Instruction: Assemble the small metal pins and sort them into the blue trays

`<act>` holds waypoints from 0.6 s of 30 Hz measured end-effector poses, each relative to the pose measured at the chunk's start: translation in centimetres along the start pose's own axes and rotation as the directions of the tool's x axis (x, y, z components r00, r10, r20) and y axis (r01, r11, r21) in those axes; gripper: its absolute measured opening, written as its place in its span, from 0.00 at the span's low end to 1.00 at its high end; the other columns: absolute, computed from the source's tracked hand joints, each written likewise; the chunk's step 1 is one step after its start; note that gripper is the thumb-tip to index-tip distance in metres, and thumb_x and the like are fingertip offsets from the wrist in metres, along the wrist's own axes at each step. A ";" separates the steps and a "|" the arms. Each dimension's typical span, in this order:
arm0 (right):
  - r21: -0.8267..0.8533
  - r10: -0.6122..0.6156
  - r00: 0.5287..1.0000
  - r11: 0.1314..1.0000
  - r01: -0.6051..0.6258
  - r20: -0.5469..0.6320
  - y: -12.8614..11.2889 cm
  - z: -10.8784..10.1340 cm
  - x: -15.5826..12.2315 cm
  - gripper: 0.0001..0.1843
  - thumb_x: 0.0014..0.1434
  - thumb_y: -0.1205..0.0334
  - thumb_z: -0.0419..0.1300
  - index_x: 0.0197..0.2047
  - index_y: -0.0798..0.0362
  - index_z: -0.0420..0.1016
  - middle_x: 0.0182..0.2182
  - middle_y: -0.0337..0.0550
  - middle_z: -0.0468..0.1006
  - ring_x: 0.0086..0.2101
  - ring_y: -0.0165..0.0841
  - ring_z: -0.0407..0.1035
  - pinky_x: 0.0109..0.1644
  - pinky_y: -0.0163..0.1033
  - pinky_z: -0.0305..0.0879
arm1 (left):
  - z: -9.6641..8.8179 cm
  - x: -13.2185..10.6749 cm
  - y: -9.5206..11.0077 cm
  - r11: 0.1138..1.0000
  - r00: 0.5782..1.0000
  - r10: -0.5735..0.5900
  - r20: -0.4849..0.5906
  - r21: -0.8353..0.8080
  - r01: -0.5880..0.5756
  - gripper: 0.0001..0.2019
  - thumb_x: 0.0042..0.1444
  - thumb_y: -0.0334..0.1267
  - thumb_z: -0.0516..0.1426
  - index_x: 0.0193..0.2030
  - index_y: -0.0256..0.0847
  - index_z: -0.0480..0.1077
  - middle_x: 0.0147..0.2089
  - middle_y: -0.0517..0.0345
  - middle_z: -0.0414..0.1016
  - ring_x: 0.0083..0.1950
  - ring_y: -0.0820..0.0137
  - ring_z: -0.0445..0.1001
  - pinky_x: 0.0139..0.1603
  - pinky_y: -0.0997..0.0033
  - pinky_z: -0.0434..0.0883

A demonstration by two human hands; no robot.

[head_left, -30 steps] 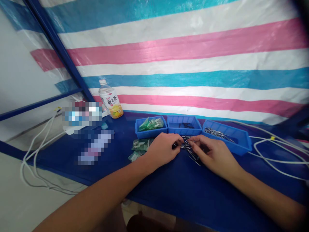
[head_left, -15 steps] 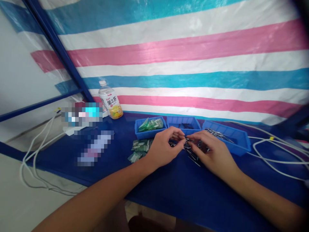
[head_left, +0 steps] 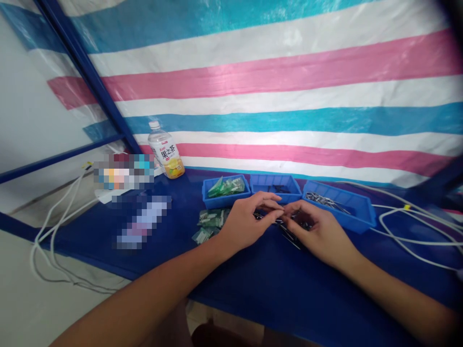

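My left hand (head_left: 249,222) and my right hand (head_left: 318,232) meet fingertip to fingertip over a small heap of thin dark metal pins (head_left: 289,236) on the blue table (head_left: 275,284). Both hands pinch small pins between thumb and fingers. Just behind the hands stand three blue trays: the left tray (head_left: 224,193) holds green parts, the middle tray (head_left: 275,185) a few dark pieces, the right tray (head_left: 340,205) many metal pins. Green packets (head_left: 210,221) lie on the table left of my left hand.
A drink bottle (head_left: 167,155) stands at the back left. White cables (head_left: 415,226) run along the right side, and more white cables (head_left: 54,226) hang off the left edge. A striped tarp (head_left: 275,86) closes the back behind a blue frame post (head_left: 90,82).
Both hands have lifted slightly off the pin heap and drawn their fingertips together. The left thumb and fingers now pinch closer to the right hand's fingers.
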State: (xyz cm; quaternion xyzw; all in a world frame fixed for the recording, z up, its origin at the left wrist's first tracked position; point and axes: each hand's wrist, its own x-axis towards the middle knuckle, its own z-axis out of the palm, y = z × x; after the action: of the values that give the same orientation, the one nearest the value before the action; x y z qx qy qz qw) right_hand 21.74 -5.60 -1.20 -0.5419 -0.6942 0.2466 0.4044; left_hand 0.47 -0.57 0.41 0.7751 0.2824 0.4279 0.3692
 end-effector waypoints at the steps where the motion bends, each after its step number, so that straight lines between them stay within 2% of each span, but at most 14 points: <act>1: 0.068 0.034 0.999 0.997 -0.034 0.003 0.2 0.0 0.1 0.06 0.69 0.55 0.64 0.45 0.48 0.79 0.37 0.42 0.84 0.32 0.36 0.76 0.33 0.39 0.70 | 0.0 0.0 0.0 1.000 1.000 0.018 0.006 0.009 -0.018 0.14 0.65 0.33 0.64 0.57 0.41 0.76 0.50 0.53 0.88 0.51 0.64 0.87 0.59 0.62 0.82; 4: 0.278 0.096 0.995 0.956 -0.097 0.018 0.3 0.1 0.5 0.10 0.66 0.51 0.68 0.44 0.49 0.79 0.39 0.44 0.84 0.37 0.38 0.78 0.40 0.41 0.75 | 0.2 -0.1 -0.2 0.999 0.998 0.051 0.035 0.014 -0.051 0.19 0.64 0.30 0.64 0.61 0.40 0.75 0.57 0.49 0.86 0.54 0.63 0.86 0.59 0.63 0.82; 7: 0.395 0.128 0.992 0.911 -0.121 0.009 -0.1 -0.1 0.9 0.14 0.62 0.48 0.72 0.40 0.49 0.80 0.40 0.44 0.84 0.40 0.39 0.79 0.44 0.41 0.76 | 0.4 -0.2 -0.5 1.000 0.998 0.023 0.065 -0.014 -0.022 0.22 0.63 0.31 0.66 0.64 0.39 0.74 0.58 0.48 0.85 0.56 0.63 0.86 0.60 0.63 0.83; 11: 0.425 0.157 0.988 0.893 -0.149 0.018 -0.6 -0.3 0.9 0.15 0.59 0.47 0.74 0.39 0.49 0.81 0.38 0.42 0.83 0.38 0.36 0.76 0.40 0.38 0.73 | 0.1 0.0 -0.1 1.000 0.998 -0.021 0.055 -0.007 0.021 0.14 0.64 0.32 0.65 0.56 0.41 0.79 0.49 0.53 0.89 0.48 0.65 0.88 0.56 0.64 0.84; 14: 0.435 0.156 0.988 0.888 -0.147 0.016 -0.5 -0.2 0.8 0.15 0.59 0.48 0.74 0.39 0.49 0.81 0.36 0.41 0.81 0.35 0.35 0.73 0.38 0.38 0.71 | -0.2 0.1 0.3 0.999 0.999 -0.036 0.012 0.020 0.036 0.07 0.67 0.34 0.64 0.49 0.41 0.82 0.47 0.53 0.89 0.47 0.65 0.87 0.55 0.63 0.83; 18: 0.461 0.153 0.988 0.875 -0.149 0.028 -0.6 -0.2 0.8 0.14 0.61 0.48 0.73 0.40 0.49 0.81 0.34 0.41 0.81 0.33 0.34 0.73 0.37 0.38 0.70 | -0.1 0.1 0.2 0.996 0.996 -0.074 0.046 -0.045 0.076 0.15 0.62 0.35 0.68 0.55 0.39 0.79 0.48 0.51 0.88 0.47 0.64 0.87 0.52 0.64 0.84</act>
State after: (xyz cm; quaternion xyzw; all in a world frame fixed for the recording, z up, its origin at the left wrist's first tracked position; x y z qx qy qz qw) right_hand 21.53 -5.07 -0.41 -0.4836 -0.5694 0.4331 0.5043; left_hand 0.41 -0.63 0.68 0.7645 0.2928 0.4030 0.4092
